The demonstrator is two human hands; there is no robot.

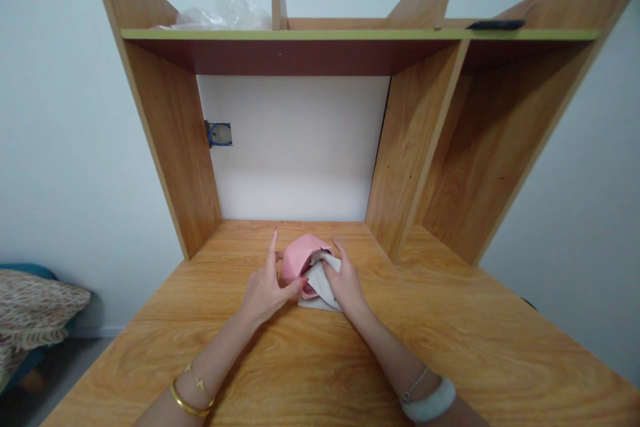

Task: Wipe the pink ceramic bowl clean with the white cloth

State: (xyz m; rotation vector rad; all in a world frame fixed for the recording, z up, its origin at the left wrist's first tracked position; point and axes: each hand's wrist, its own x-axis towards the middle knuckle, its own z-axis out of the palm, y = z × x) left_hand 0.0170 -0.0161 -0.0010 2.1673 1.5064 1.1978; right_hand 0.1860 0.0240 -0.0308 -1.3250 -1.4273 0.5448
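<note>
A pink faceted container (299, 256), like a small bowl or pot, is tipped on its side on the wooden desk, its opening turned toward me and to the right. My left hand (265, 287) grips it from the left, thumb at the rim and index finger stretched upward. Bunched in my right hand (347, 282) is a white cloth (321, 281), part of it tucked into the container's mouth. A flap of the cloth spreads below the rim over the desk. The fingertips of my right hand are partly hidden by the cloth and the rim.
Around the wooden desk top (280, 373) rises a shelf unit with side panels (170, 140). Clear plastic wrap (223, 13) and a dark flat object (497, 25) lie on its upper shelf. An uncovered wall socket box (220, 134) shows at the back left. A fringed blanket (37, 310) is at far left.
</note>
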